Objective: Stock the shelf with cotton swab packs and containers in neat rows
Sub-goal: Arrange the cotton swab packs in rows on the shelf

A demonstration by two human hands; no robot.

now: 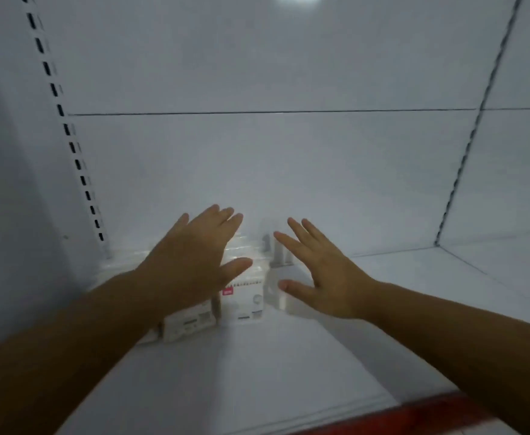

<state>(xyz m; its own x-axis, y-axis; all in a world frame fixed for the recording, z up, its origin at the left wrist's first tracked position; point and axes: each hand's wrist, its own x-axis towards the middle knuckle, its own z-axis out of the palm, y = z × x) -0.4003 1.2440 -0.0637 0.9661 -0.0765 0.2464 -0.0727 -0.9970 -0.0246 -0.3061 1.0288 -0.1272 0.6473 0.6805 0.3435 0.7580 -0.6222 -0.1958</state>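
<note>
Two open hands over a cluster of cotton swab packs [191, 324] on a white shelf [320, 356].

The left hand [191, 262] is palm down, fingers straight and close together, thumb stuck out sideways; packs show under its palm and just past its fingertips. The right hand [323, 274] has its fingers fanned apart and straight, holding nothing. A pack with a pink label [246, 301] stands between the two thumbs, and a clear pack [278, 255] stands just below the right index fingertip. The picture is blurred, so whether either hand actually touches a pack cannot be told. Well behind the fingertips rises the white back wall [273, 167], and a red strip [414, 412] runs along the shelf's front edge, under the right forearm.
</note>
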